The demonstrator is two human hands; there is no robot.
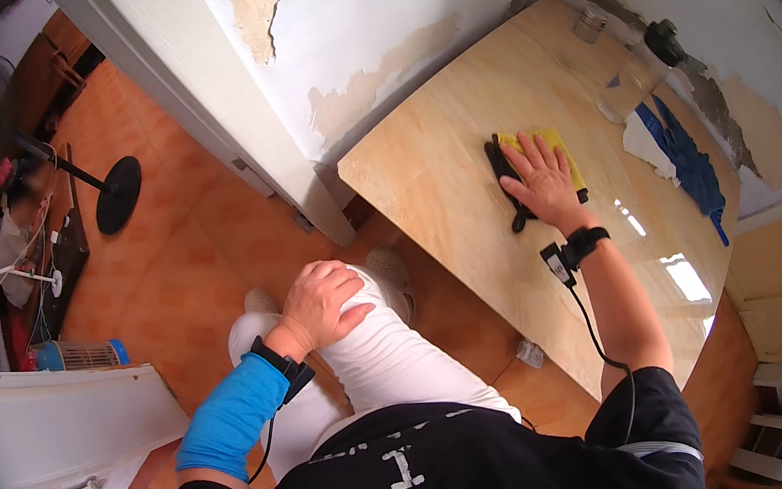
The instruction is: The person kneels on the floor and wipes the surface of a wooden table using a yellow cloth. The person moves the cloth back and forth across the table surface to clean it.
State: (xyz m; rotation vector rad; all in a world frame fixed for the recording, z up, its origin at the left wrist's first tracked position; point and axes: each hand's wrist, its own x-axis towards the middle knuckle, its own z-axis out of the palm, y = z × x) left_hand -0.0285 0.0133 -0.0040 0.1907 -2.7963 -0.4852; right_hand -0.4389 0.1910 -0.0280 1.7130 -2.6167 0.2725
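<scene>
My right hand point(543, 182) lies flat, fingers spread, on a folded yellow and black cloth item point(569, 161) on the glossy marble-patterned table point(448, 169). Its black part point(500, 166) shows beside my fingertips and under my palm; whether it is a glove I cannot tell. My left hand point(325, 301) rests on my knee in white trousers point(394, 351), with nothing visible in it. Both wrists wear black bands with cables, and a blue sleeve point(233, 411) covers my left forearm.
At the table's far side stand a clear plastic bottle point(631, 83) with a dark lid and a glass jar point(590, 25). A blue cloth point(692, 157) lies near the wall. On the left are a door edge point(190, 63), a standing fan point(118, 194) and a person point(20, 242) farther off.
</scene>
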